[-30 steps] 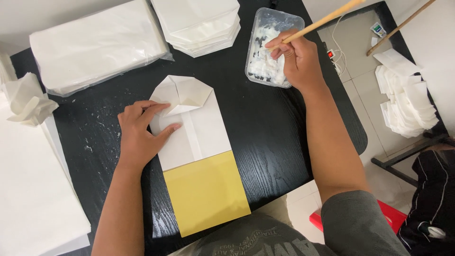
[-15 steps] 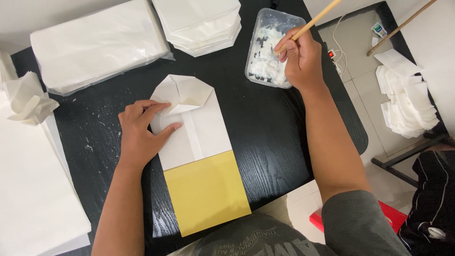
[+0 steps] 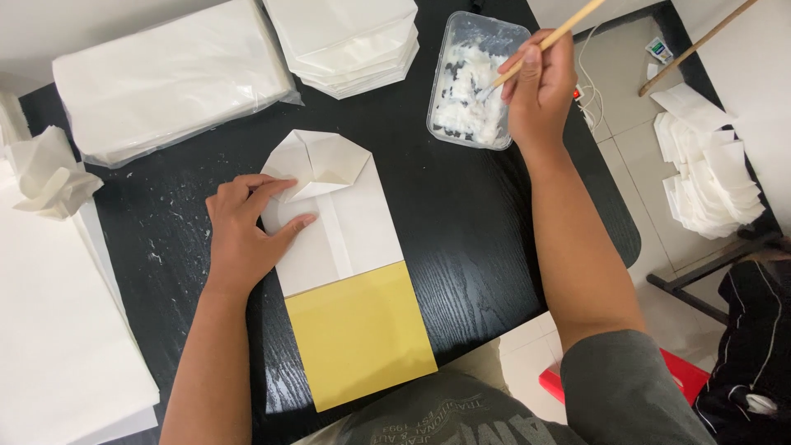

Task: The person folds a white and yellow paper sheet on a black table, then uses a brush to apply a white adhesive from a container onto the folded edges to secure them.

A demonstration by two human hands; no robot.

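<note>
Left hand (image 3: 247,235) flat on folded paper bag (image 3: 342,239) — right hand (image 3: 540,86) gripping brush (image 3: 548,39), bristles lost in paste tub (image 3: 474,78).

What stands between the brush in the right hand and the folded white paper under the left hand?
Nothing visible. Only bare black table lies between the brush, whose tip is in the paste tub, and the folded paper. The left hand rests on the paper's left side.
</note>
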